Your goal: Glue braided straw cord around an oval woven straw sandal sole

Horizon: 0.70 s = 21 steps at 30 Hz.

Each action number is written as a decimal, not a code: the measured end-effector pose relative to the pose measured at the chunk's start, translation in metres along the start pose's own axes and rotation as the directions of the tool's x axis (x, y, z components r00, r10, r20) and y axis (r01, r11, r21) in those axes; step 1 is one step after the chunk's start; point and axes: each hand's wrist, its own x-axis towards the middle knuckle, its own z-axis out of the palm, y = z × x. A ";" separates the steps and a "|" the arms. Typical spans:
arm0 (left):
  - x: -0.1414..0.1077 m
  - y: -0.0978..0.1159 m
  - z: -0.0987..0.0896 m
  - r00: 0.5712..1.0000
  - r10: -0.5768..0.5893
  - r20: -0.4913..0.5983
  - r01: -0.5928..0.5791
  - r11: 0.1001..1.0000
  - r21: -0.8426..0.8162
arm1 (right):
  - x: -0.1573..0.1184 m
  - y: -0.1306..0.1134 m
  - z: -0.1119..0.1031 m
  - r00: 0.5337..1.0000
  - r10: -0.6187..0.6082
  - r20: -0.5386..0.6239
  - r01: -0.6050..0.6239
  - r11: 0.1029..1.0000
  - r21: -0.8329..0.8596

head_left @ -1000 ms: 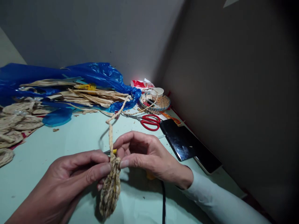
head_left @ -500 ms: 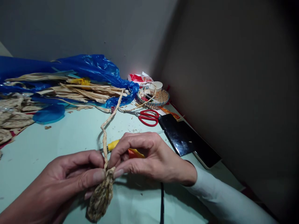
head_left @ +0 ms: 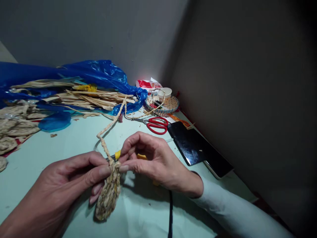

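Note:
Between my two hands hangs a small braided straw piece, tan and brown, held over the pale green table. My left hand pinches its upper left side between thumb and fingers. Thumb and fingertips of my right hand grip its top right edge. From the top of the piece a twisted straw cord runs up and away toward the back of the table. Behind my fingers lies a tool with a yellow handle and a dark shaft, partly hidden by my right hand.
Red-handled scissors lie beyond my right hand, with dark phones to their right. A woven basket holds a white cup. Dried straw strips rest on a blue plastic bag. A black cable runs near the front edge.
Both hands have risen slightly with the braided piece, which now hangs more upright with its braided face showing. The near part of the cord has swung left.

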 end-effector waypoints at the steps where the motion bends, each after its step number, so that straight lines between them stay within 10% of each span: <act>1: 0.000 0.000 0.000 0.997 0.071 -0.021 -0.070 0.995 0.076 | 0.000 0.001 -0.001 1.000 -0.017 -0.018 0.016 1.000 -0.024; 8: -0.018 0.018 0.021 0.938 0.093 -0.334 -0.016 0.974 0.226 | -0.001 0.000 0.000 0.996 -0.074 -0.056 0.060 0.972 -0.227; 21: -0.018 0.005 0.004 0.909 0.205 -0.363 -0.068 0.932 0.357 | -0.004 -0.006 0.002 0.999 -0.047 0.024 0.052 0.939 -0.341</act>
